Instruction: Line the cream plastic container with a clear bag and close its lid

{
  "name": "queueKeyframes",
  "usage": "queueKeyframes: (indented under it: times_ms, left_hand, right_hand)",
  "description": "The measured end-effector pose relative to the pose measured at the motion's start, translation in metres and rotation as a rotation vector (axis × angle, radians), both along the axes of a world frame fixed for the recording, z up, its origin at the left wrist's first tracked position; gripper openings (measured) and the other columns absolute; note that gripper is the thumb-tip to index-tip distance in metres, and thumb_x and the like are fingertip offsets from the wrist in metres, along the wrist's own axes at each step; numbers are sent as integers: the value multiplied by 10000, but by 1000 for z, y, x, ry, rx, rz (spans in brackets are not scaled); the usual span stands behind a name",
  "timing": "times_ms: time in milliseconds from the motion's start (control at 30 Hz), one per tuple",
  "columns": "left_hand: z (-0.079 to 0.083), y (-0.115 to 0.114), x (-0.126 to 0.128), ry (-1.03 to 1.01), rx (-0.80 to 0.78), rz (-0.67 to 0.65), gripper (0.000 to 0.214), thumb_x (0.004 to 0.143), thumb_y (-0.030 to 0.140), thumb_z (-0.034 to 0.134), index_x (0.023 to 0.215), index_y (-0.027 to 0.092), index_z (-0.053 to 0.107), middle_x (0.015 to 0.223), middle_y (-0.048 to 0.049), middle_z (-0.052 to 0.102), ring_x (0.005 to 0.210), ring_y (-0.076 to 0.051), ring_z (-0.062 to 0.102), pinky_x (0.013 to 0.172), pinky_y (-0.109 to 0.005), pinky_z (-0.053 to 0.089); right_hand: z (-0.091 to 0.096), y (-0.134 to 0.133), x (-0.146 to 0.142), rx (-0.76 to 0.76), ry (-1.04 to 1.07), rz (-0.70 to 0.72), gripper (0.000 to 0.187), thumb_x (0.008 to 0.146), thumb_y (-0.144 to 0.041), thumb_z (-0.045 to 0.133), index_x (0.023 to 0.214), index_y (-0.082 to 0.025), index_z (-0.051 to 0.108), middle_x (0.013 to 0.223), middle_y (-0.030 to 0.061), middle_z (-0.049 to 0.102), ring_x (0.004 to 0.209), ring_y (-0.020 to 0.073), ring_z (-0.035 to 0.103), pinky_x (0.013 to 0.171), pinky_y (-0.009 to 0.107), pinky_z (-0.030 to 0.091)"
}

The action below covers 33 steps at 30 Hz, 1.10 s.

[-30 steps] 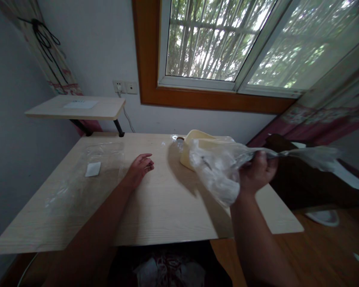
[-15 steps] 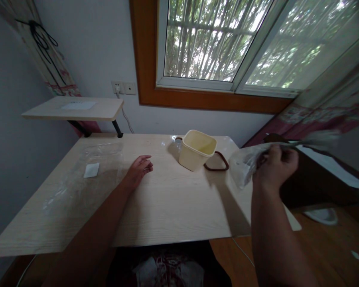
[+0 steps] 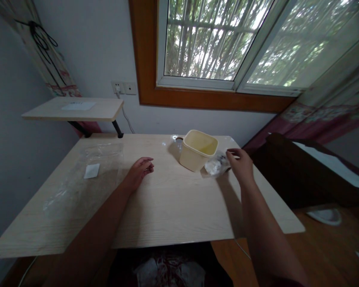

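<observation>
Presently, the person's right hand [image 3: 242, 165] is over the right part of the wooden table [image 3: 173, 211], and its fingertips are at the edge of a crumpled clear plastic bag [image 3: 216, 164]. Whether these fingers are pinching the bag or have let it go, one cannot tell from this view. The bag lies in a small heap on the table, between this hand and a cream-coloured container [image 3: 194, 157], just beside the container's right side. The container stands upright, its wide mouth turned upward, near the back edge of the table. Behind it, on its left, a small object with a brown top is partly hidden.

The left hand [image 3: 139, 172] grasps nothing; its fingers are loosely bent, and it is located to the left of the container, well apart from it. Farther left, a large transparent plastic sheet [image 3: 68, 191] is spread flat upon the table, with a white slip [image 3: 91, 171] in its upper part. Above the back left corner there is a raised shelf [image 3: 48, 109], which carries a white paper [image 3: 78, 106].
</observation>
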<state>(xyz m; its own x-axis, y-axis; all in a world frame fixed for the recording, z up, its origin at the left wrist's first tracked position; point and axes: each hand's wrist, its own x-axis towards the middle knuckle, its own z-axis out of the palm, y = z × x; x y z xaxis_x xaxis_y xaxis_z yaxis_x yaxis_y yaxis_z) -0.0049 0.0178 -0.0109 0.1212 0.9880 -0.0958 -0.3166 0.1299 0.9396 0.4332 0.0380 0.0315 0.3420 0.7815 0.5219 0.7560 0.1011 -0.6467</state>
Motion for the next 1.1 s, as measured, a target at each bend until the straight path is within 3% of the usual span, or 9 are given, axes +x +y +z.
queueKeyframes:
  times_ms: [100,233,467,700,1100]
  left_hand:
    - [0,-1,0,10,11,-6,333,812,375,753,1058,161,683,888,-35,660,801,-140,637,807,-300,507]
    - [2,-2,1,16,22,-8,312,802,367,756,1031,163,697,875,-38,664,792,-142,634,797,-302,508]
    - [3,-3,2,45,29,-13,311,793,375,754,1011,159,705,875,-43,667,794,-151,634,806,-317,512]
    - [3,-3,2,52,40,-24,298,810,375,737,1013,159,702,889,-44,665,791,-148,626,801,-315,505]
    - [4,-4,2,59,39,-23,298,805,375,741,1010,160,708,884,-44,665,797,-150,627,805,-318,506]
  right_hand:
    - [-14,-2,4,-22,-223,214,326,892,-449,583,992,-208,781,1216,138,719,1153,310,657,1049,505,487]
    - [-31,-6,3,-110,-387,344,350,944,-443,536,1049,-235,797,1268,128,713,1229,320,627,1098,538,460]
    - [-43,-15,2,-233,-606,211,465,974,-518,497,1253,-225,727,1332,139,679,1251,332,609,1082,515,464]
    - [-44,-22,2,-265,-643,32,473,971,-548,496,1255,-237,712,1309,138,687,1184,348,631,1021,511,471]
    - [-50,-24,14,-174,-609,19,457,950,-516,523,1205,-201,734,1266,141,702,1167,343,632,1027,503,476]
